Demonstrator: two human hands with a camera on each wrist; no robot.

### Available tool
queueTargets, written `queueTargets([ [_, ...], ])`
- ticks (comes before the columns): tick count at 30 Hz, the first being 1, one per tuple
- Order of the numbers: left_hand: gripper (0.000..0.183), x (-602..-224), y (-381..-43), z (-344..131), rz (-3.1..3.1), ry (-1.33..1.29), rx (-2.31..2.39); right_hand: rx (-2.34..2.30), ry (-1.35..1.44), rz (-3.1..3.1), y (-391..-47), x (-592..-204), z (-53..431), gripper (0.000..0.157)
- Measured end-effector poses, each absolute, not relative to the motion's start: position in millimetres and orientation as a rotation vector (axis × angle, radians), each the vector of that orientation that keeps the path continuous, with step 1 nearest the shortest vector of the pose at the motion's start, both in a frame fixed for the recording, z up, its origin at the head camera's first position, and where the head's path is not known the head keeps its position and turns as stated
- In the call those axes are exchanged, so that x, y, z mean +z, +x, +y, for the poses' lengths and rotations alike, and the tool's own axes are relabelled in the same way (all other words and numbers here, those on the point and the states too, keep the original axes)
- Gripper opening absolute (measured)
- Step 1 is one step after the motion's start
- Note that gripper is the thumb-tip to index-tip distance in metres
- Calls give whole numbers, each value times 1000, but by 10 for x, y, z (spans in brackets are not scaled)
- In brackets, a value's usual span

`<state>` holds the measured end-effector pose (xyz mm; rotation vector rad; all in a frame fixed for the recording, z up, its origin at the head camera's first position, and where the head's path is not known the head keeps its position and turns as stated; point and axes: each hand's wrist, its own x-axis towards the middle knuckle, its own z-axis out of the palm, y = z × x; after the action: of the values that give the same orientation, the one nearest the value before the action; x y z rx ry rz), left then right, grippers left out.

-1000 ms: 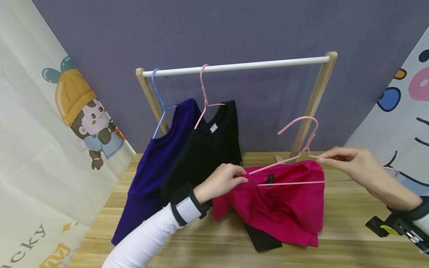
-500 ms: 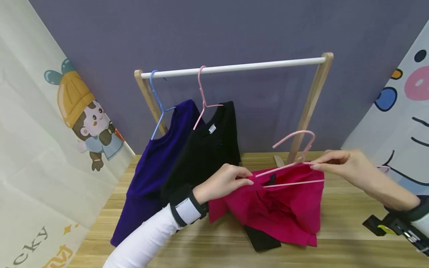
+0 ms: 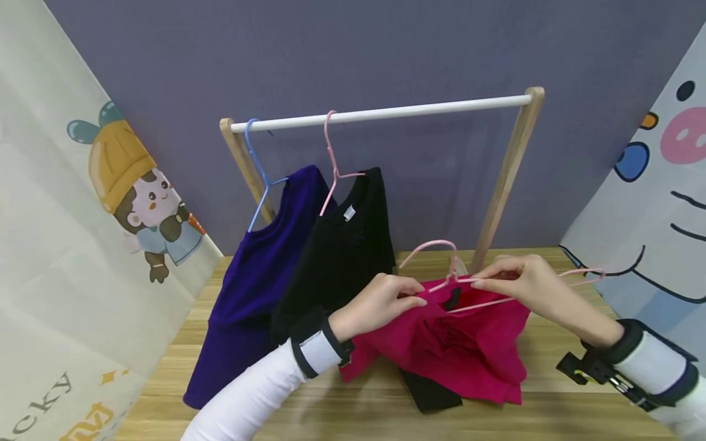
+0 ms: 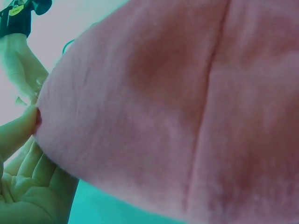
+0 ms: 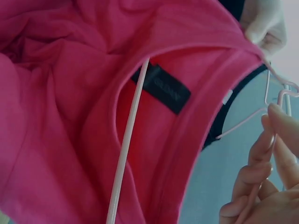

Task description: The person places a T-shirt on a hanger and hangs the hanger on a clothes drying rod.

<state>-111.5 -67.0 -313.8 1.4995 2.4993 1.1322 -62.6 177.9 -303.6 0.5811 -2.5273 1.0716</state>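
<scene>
A magenta shirt (image 3: 408,337) lies bunched on the table, with a dark label (image 5: 166,88) showing inside its neck. My left hand (image 3: 380,303) pinches the neckline between thumb and fingers; in the left wrist view the cloth (image 4: 126,93) fills most of the picture. With my right hand (image 3: 526,285) I pinch one arm of a pink hanger (image 3: 438,243), close to its hook. One side of the hanger runs into the neck opening, its tip hidden under cloth. The other end sticks out right of my right hand. Its bottom bar crosses the opening.
Behind stands a rack with a white rod (image 3: 430,110) and wooden posts. A purple shirt (image 3: 248,300) on a blue hanger and a black shirt (image 3: 342,245) on a pink hanger hang at its left. Some black cloth (image 3: 427,392) shows beneath the magenta shirt.
My right hand has moved left, sliding the hanger further into the shirt's neck; its hook has come left and lower. My left hand still pinches the neckline, slightly further right.
</scene>
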Motion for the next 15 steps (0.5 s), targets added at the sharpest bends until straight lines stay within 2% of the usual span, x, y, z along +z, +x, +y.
queueTargets([
  [6,10,-3108,-1091,-633,2490,1547,1149,1098,672,-2507,-651,-3094,1666,13],
  [15,13,-3109,-1113,-646,2526,1500,1166,1105,661,-2536,-666,-3108,1595,10],
])
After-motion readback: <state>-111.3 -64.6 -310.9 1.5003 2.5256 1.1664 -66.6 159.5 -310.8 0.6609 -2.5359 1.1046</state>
